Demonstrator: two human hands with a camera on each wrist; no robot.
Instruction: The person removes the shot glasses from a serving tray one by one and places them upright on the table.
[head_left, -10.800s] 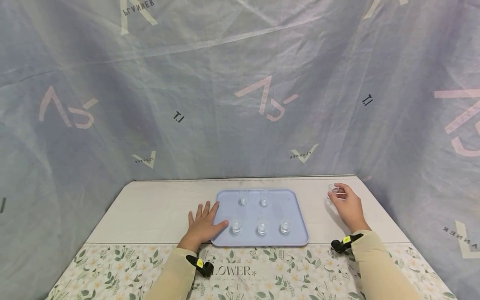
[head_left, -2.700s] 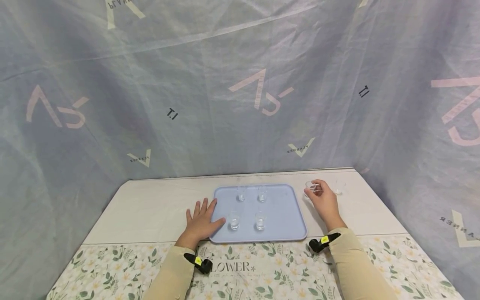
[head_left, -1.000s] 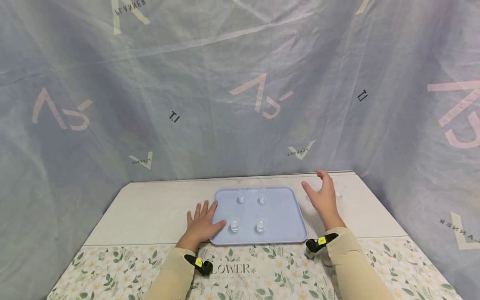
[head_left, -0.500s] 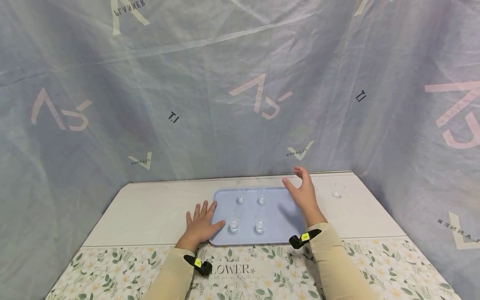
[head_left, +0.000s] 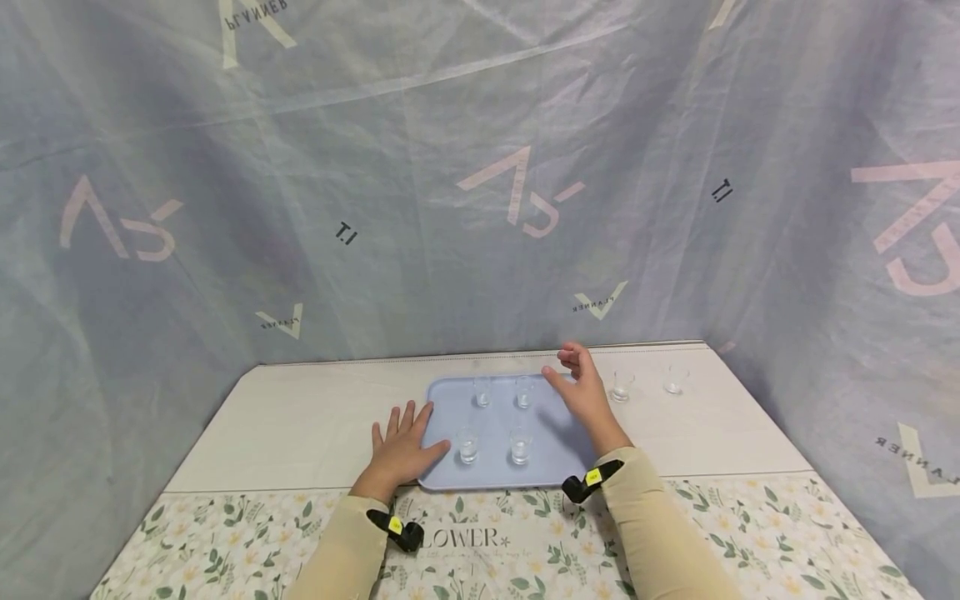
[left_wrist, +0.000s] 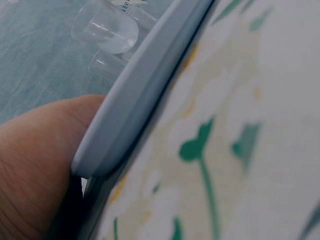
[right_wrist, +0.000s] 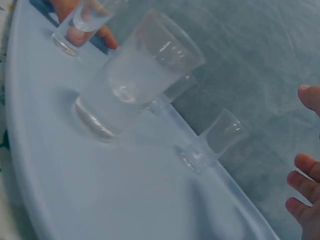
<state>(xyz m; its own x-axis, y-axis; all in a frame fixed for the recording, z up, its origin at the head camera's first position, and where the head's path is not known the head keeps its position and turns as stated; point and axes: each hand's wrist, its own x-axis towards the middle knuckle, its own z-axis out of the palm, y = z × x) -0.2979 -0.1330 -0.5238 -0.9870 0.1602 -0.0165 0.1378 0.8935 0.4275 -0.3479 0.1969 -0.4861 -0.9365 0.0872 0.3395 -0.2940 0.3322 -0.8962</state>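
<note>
Small clear shot glasses stand upright on a pale blue tray (head_left: 558,477). Two are at the back, a left one (head_left: 482,392) and a right one (head_left: 523,392); two are in front, a left one (head_left: 468,447) and a right one (head_left: 520,447). My left hand (head_left: 402,450) rests with spread fingers on the tray's left edge. Above the tray's back right part hovers my right hand (head_left: 587,392), thumb apart from its loosely bent fingers, holding nothing. In the right wrist view its fingertips (right_wrist: 297,180) are apart from the nearest glass (right_wrist: 215,142).
Right of the tray, two more shot glasses stand on the white cloth, a nearer one (head_left: 621,387) and a farther one (head_left: 675,381). A floral cloth (head_left: 247,542) covers the front. A grey-blue curtain (head_left: 420,275) hangs behind and at both sides.
One front glass has left the tray since the oldest frame, and two glasses now stand at right. My right hand let go of the second and moved left over the tray. My left hand stayed.
</note>
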